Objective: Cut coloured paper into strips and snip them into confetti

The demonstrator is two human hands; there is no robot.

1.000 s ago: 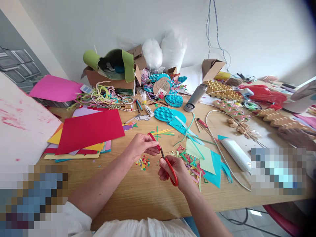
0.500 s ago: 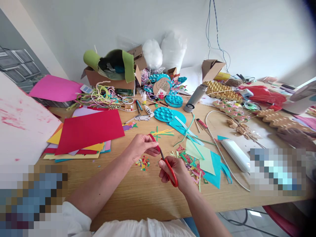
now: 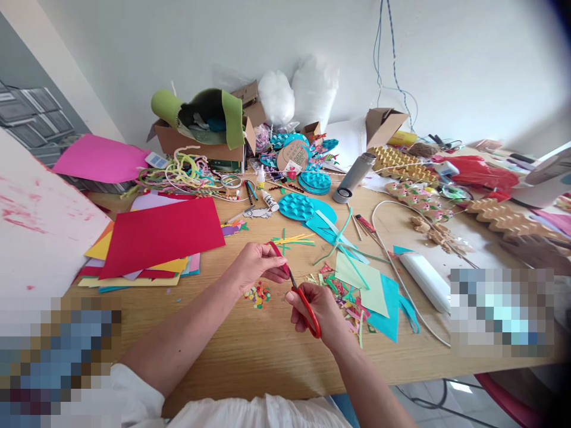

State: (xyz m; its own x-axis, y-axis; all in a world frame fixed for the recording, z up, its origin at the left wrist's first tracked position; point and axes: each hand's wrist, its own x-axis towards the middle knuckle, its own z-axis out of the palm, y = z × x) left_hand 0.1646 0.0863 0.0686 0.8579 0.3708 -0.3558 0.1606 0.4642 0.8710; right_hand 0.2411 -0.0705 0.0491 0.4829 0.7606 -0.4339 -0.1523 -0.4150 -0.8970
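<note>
Between the fingertips of my left hand [image 3: 259,261] is a narrow red paper strip [image 3: 277,252], pinched near its middle. My right hand [image 3: 316,309] has its fingers in the handles of red scissors [image 3: 312,318]. The dark blades point up and to the left and meet the lower end of the strip, beside my left fingertips. Under my left wrist lies a small pile of coloured paper dots [image 3: 259,295]. Just behind the hands are thin yellow and green strips [image 3: 294,239]. Coloured paper scraps [image 3: 345,297] lie to the right of the scissors.
Red sheets [image 3: 165,235] are stacked at left. Turquoise pieces [image 3: 297,207], a grey flask [image 3: 354,177] and glue bottles stand or lie behind the hands. A white cable loops around a white device [image 3: 426,280] at right. Another person's hand [image 3: 530,252] rests at the far right.
My right thumb and the scissors have shifted very slightly. My left hand keeps its hold on the red strip in nearly the same place.
</note>
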